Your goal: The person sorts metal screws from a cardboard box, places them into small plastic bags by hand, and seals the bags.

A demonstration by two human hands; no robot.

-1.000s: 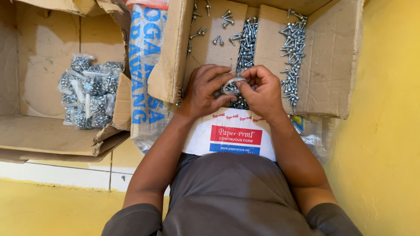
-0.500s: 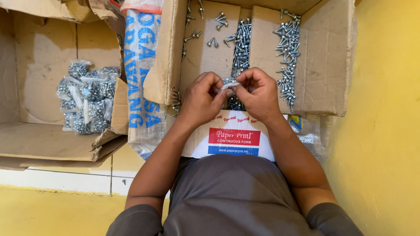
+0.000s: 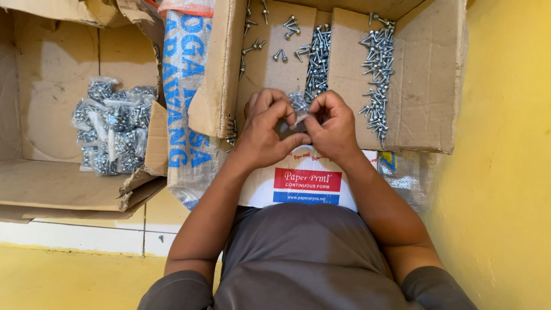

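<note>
Silvery screws are lying in rows across a flattened cardboard box as a person's left hand and right hand are pinching a small clear bag between closed fingertips just above it, keeping refills within reach.

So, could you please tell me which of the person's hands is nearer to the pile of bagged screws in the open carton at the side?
Left. The left hand lies on the side toward the bagged screws, though well apart from them; the right hand sits beyond it, farther off.
</note>
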